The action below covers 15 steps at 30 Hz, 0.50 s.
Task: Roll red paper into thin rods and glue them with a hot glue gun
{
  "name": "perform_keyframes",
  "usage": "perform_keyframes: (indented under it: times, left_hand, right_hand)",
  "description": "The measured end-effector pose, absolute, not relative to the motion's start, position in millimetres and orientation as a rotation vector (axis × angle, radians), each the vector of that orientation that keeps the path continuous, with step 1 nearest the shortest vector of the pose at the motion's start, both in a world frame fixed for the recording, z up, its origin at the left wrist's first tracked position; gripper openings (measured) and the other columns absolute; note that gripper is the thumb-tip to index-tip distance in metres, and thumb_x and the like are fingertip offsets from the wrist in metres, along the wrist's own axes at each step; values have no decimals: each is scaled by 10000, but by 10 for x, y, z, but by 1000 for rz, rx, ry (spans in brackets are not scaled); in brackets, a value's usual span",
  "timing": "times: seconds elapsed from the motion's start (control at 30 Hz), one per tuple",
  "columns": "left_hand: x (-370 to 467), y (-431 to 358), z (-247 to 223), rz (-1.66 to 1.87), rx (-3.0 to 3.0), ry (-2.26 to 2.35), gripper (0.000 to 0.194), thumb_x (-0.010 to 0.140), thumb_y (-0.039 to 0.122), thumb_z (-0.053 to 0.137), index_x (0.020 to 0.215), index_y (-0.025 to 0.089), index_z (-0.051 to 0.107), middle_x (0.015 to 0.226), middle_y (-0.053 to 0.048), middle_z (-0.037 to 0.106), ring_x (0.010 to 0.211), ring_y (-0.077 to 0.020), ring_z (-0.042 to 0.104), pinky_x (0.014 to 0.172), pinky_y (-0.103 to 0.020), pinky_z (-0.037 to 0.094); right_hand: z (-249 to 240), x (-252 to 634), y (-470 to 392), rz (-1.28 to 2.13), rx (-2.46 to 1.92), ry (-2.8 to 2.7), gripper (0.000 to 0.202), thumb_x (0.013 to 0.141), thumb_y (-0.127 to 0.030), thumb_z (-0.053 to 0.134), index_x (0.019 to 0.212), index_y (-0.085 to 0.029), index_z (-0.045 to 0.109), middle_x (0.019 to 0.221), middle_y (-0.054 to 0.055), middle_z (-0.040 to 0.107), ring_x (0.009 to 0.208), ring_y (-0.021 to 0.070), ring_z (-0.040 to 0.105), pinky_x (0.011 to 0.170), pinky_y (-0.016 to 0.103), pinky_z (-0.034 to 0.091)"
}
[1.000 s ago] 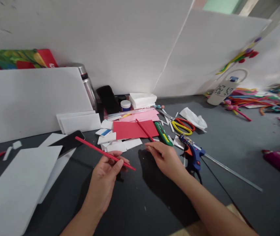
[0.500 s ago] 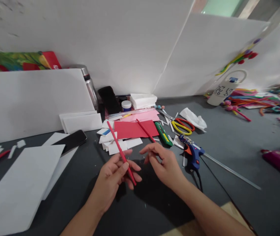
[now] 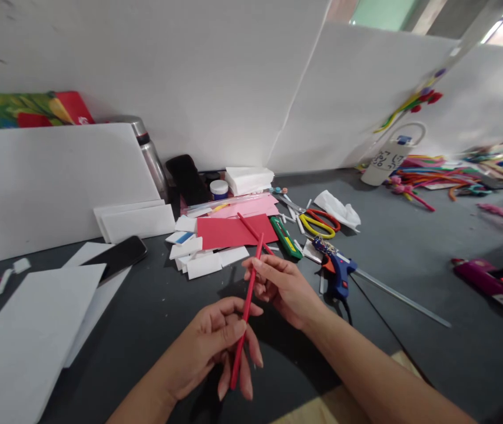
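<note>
Okay, two hands, one red stick [image 3: 248,299] held between them, tilted, above the dark tabletop [image 3: 145,347]. Left hand [image 3: 220,333]: thumb pressing the stick's lower half against the fingers, which are partly spread behind it. Right hand [image 3: 284,285]: thumb and fingers pinching it higher up.

Counts: one more red stick [image 3: 248,225] lying across one red sheet [image 3: 218,233], just beyond the right hand. One green cutter [image 3: 285,237]; one pair of scissors [image 3: 315,227], one yellow loop, one orange. Two glue guns: blue [image 3: 340,280], near the right hand; magenta [image 3: 485,284], well apart at far right. Two bottles: steel flask [image 3: 152,168] and white bottle [image 3: 379,168]. One white-lidded jar [image 3: 219,188]. One crumpled tissue [image 3: 338,210]. White cards [image 3: 204,266] overlap, too jumbled to count.

Writing: big black lettering on the white bottle, can't read it. Colourful panel [image 3: 17,112] at upper left has a white mark on its red end, illegible. Blue-striped card [image 3: 183,237], no words legible. No brand readable.
</note>
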State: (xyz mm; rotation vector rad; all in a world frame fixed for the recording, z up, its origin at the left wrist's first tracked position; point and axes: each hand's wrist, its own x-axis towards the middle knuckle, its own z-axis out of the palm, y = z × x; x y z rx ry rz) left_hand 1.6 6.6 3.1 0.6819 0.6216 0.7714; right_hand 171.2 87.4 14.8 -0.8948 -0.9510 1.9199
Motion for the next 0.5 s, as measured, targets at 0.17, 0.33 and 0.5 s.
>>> perform_keyframes:
  times: [0.17, 0.33, 0.5]
  left_hand:
    - [67, 58, 43, 809, 768, 773, 192, 925, 316, 585, 1028, 159, 545, 733, -37, 672, 488, -161, 692, 309, -130, 424]
    - [63, 80, 86, 868, 824, 883, 216, 932, 340, 569, 1037, 151, 555, 683, -27, 656, 456, -143, 669, 303, -119, 382]
    - [44, 88, 94, 837, 828, 874, 259, 932, 358, 568, 1066, 136, 566, 701, -61, 695, 488, -156, 686, 317, -125, 391]
  right_hand:
    - [180, 1711, 858, 1896, -942, -1009, 324, 787, -450, 769, 906, -151, 724, 747, 13, 657, 538, 66, 510, 489, 191, 378]
    - [205, 1705, 831, 1917, -997, -1148, 327, 781, -464, 764, 853, -152, 699, 597, -44, 541, 478, 59, 445, 423, 182, 284]
    - [181, 1701, 828, 1958, -957, -1162, 295, 777, -417, 780, 851, -142, 704, 535, -65, 478, 466, 48, 386, 435, 182, 254]
